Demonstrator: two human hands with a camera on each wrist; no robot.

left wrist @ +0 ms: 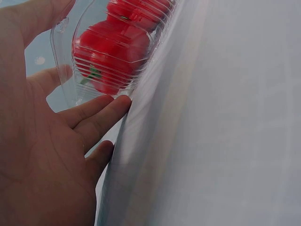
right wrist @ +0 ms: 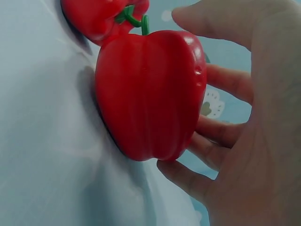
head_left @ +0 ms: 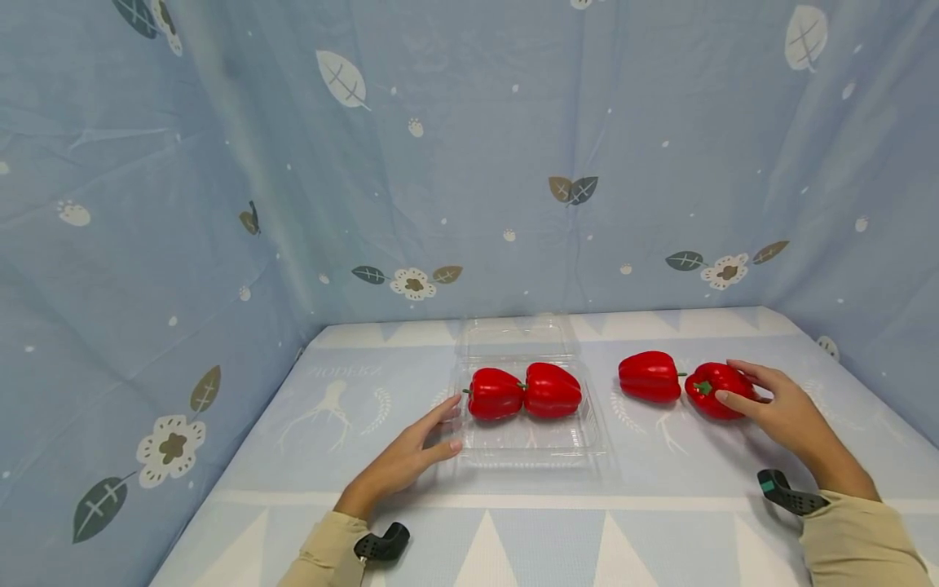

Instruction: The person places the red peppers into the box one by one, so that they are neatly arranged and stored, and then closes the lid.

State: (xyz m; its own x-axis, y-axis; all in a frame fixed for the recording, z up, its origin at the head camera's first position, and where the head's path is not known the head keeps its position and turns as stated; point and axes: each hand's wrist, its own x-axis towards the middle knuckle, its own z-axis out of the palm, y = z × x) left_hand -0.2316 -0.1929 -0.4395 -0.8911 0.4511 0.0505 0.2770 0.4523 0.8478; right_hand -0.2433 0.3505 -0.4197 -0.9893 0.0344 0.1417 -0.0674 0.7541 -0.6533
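Right grip [head_left: 788, 405]: thumb and fingers are set wide astride a red pepper [right wrist: 148, 96], the fingers bent round its flank at twelve to three o'clock in the head view, the thumb at its front. Whether the thumb bears on the skin cannot be told. The pepper lies on its side on the worktop [head_left: 660, 481], its green stem [right wrist: 146, 26] toward nine o'clock.

Handling, as judged from appearance: light to moderate weight; firm wall with little give; glossy skin, liable to slip or roll under a one-sided push. Bruising risk appears low under modest pressure. Take hold across the broad shoulders, thumb at six o'clock and fingers at twelve. Do not lift by the stem; it is thin and offers a poor hold.

A second pepper [head_left: 649, 378] lies at nine o'clock, stem toward the first; allow finger clearance there.

Farther out at nine o'clock is a clear box [head_left: 543, 440], lid [head_left: 521, 336] folded back at twelve. It carries a left-hand pepper [head_left: 493, 396] and a right-hand pepper [head_left: 553, 391]. Its thin plastic probably flexes; steady it by the rim.

Left grip [head_left: 403, 456]: spread, holding nothing, fingertips at the box's nine o'clock edge.
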